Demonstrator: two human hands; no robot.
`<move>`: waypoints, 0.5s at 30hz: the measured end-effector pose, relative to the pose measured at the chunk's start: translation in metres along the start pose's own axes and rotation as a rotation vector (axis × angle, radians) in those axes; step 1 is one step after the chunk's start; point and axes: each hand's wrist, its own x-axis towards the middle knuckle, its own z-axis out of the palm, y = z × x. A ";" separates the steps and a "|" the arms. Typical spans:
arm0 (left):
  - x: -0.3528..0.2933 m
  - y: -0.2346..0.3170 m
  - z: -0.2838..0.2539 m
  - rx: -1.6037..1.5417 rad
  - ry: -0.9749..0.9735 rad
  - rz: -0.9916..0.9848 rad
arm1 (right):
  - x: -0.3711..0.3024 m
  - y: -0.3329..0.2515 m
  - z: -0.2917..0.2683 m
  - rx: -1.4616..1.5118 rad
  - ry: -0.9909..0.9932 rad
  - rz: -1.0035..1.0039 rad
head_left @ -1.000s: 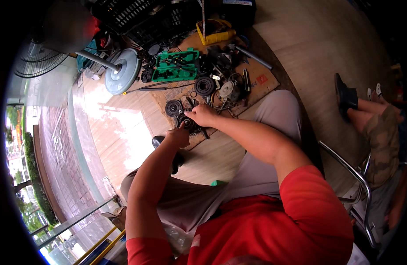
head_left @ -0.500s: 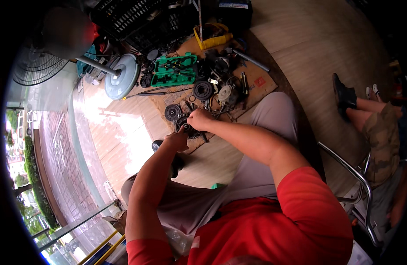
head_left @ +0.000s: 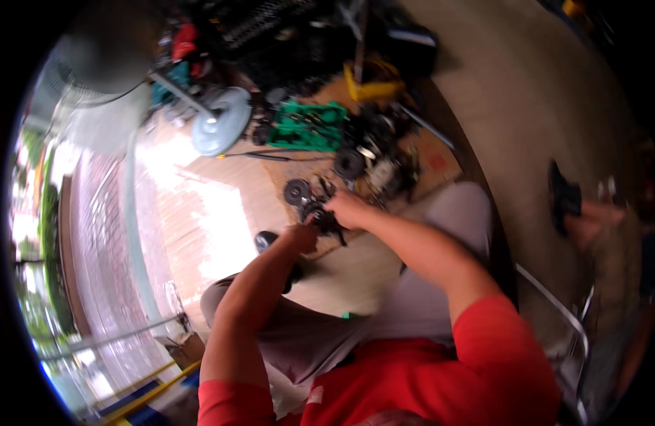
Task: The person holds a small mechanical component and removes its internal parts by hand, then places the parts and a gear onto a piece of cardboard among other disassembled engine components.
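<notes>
A dark round machine part (head_left: 317, 215) with a ring-shaped face lies on the cardboard in front of me. My left hand (head_left: 301, 238) grips its near-left edge, with fingertips on the rim. At its right side my right hand (head_left: 347, 209) is closed, the fingers curled down; whatever they pinch is hidden and smeared by motion. Just beyond my hands lies a black grooved pulley (head_left: 297, 192). A second black pulley (head_left: 349, 163) sits farther off to the right, beside a greasy pale metal assembly (head_left: 386, 175).
An open green tool case (head_left: 308, 126) lies beyond the parts on the cardboard sheet (head_left: 438, 160). A standing fan's round base (head_left: 221, 122) is at the left. Far back are a yellow container (head_left: 373, 79) and black crates (head_left: 270, 32). Another person's leg and shoe (head_left: 565, 199) show at right.
The whole view has shifted, so the scene sits farther right and lower, and is blurred. Both hands stay at the dark round part.
</notes>
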 end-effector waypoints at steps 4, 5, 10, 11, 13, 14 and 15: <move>-0.017 0.023 -0.018 0.193 0.018 0.053 | -0.013 -0.002 -0.026 0.046 -0.155 0.022; -0.002 0.025 -0.012 0.252 -0.138 -0.011 | -0.013 -0.007 -0.028 0.056 -0.175 -0.017; 0.007 0.039 -0.021 0.082 -0.144 -0.294 | -0.006 -0.012 -0.038 -0.016 -0.165 0.015; 0.007 0.042 -0.020 0.054 -0.151 -0.314 | -0.003 -0.019 -0.042 -0.028 -0.248 0.138; 0.007 0.045 -0.027 0.038 -0.180 -0.321 | -0.002 -0.006 -0.038 -0.064 -0.171 0.176; 0.010 0.046 -0.030 0.043 -0.214 -0.324 | -0.004 0.002 -0.033 -0.076 -0.132 0.196; 0.022 0.041 -0.024 0.055 -0.291 -0.336 | -0.004 0.004 -0.027 -0.085 -0.089 0.199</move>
